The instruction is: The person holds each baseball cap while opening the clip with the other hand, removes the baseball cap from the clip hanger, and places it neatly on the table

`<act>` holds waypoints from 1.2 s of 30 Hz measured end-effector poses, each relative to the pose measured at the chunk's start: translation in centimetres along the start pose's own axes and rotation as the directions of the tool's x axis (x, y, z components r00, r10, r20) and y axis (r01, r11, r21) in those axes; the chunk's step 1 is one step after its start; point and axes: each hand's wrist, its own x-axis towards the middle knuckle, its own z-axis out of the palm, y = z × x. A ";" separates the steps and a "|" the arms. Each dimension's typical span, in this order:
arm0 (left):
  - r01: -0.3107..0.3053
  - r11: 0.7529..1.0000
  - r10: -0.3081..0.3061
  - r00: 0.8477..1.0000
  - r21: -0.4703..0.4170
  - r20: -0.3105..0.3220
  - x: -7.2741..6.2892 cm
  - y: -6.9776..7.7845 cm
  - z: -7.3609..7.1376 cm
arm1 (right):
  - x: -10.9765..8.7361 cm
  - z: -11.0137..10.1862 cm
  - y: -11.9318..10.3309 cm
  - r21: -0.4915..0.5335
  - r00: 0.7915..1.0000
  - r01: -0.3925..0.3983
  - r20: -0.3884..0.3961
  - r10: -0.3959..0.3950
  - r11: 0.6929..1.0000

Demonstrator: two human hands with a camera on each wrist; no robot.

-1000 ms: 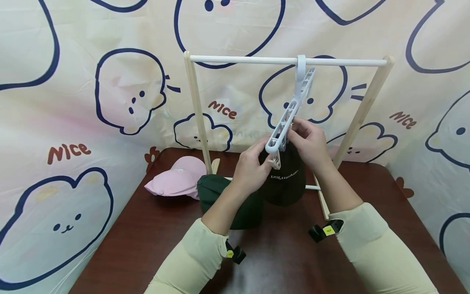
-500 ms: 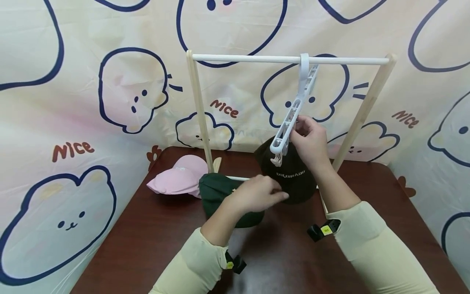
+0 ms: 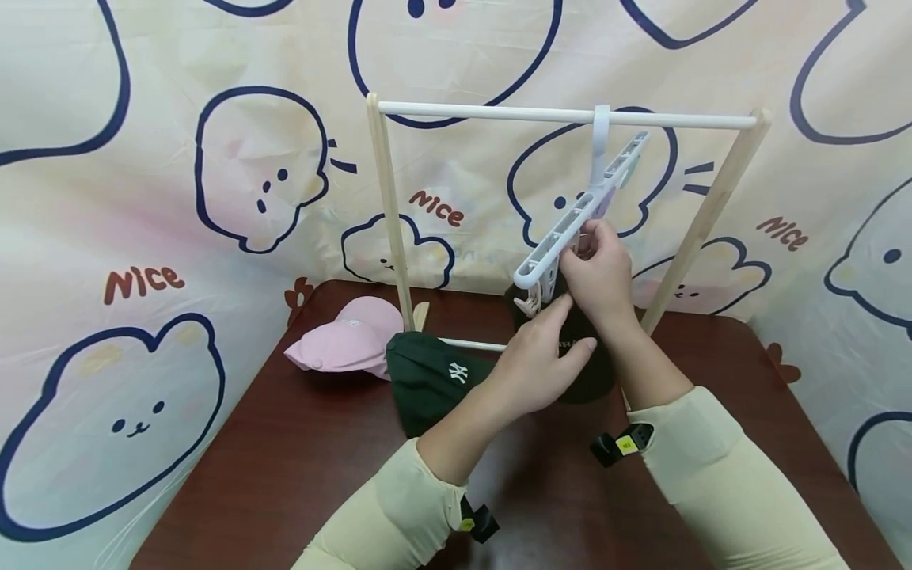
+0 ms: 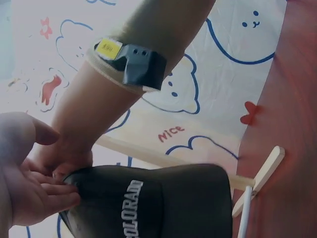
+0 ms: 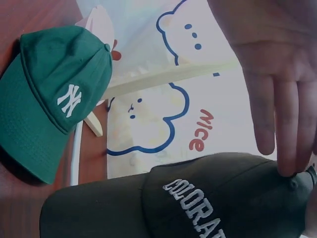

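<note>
A dark cap (image 5: 233, 198) with COLORADO lettering hangs below a pale blue clip hanger (image 3: 563, 229), mostly behind my hands in the head view. My right hand (image 3: 602, 273) pinches a clip at the hanger's underside; the cap's top edge meets those fingers in the left wrist view, where the exact grip is hidden. My left hand (image 3: 541, 364) is in front of the cap, its fingers extended and touching the crown near the top button. A loose clip (image 3: 529, 302) dangles at the hanger's near end.
The hanger hooks over the white rod (image 3: 492, 112) of a wooden-sided rack (image 3: 390, 206). Left of the hands, a green cap (image 3: 427, 388) with a white NY logo and a pink cap (image 3: 352, 336) lie on the brown table (image 3: 285, 475). A cartoon-printed cloth (image 3: 271, 47) stands behind.
My left hand let go of the near clip, dropped, then moved right and up to the dark cap. My right hand stays at the hanger, which has turned slightly with its far end swinging right.
</note>
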 end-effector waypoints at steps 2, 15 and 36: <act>0.016 0.999 -0.016 1.000 -0.044 -0.002 0.0 0.0 0.2 | 0.0 0.0 -0.1 -0.016 1.000 -0.016 0.000 0.016 1.000; -0.041 0.994 0.025 0.989 -0.106 -0.147 1.4 -0.3 -0.9 | 0.5 -0.5 0.1 0.125 0.990 -0.007 0.143 -0.011 0.992; -0.017 0.960 0.072 0.979 0.278 -0.189 4.6 -1.3 -1.9 | 1.8 -2.0 0.1 0.281 0.954 -0.134 0.296 0.047 0.950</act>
